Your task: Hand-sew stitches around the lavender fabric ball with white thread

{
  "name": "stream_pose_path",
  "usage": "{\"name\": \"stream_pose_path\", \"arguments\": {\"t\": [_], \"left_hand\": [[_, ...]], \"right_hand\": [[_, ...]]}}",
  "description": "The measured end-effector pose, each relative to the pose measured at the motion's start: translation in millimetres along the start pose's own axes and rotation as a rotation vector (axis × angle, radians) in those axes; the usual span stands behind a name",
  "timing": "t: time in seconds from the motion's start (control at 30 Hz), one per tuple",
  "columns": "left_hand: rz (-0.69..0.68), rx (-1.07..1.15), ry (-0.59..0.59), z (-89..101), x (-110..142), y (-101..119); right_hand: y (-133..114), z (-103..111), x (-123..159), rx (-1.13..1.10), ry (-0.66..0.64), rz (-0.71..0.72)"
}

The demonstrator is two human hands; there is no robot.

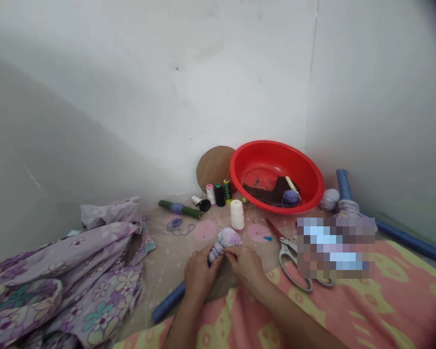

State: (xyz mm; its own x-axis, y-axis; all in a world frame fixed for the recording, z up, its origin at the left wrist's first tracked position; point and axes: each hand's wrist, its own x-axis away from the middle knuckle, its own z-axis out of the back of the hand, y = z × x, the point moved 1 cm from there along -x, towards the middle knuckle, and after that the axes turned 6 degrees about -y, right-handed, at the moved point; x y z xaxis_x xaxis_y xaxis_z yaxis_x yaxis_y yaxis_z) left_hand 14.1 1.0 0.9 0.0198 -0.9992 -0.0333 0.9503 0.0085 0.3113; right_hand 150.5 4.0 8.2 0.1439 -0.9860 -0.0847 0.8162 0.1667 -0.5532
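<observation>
A blue-wrapped rod (168,302) slants under my left hand (200,272). On its upper end sits a rounded bundle of lilac floral cloth (230,238), narrowed at a tied neck. My left hand is closed around the rod just below the bundle. Beside the neck, my right hand (245,264) has thumb and forefinger pinched together against the cloth; whatever is between them is too small to make out. Just beyond the bundle stands a white thread cone (237,214). Red-and-grey scissors (294,261) lie partly spread to the right.
A red basin (314,182) holds dark material and a purple yarn ball (291,197). Thread spools (219,195) stand by a cardboard disc (214,167). Floral cloth (105,271) heaps at left; a pink-yellow blanket (399,291) covers the front. Another blue rod (407,240) lies at right.
</observation>
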Motion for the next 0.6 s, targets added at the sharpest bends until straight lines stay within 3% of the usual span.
{"name": "stream_pose_path", "arguments": {"t": [0.6], "left_hand": [[-0.014, 0.001, 0.008, 1.7, 1.2, 2.1]], "right_hand": [[4.9, -2.5, -6.0, -0.009, -0.027, 0.051]]}}
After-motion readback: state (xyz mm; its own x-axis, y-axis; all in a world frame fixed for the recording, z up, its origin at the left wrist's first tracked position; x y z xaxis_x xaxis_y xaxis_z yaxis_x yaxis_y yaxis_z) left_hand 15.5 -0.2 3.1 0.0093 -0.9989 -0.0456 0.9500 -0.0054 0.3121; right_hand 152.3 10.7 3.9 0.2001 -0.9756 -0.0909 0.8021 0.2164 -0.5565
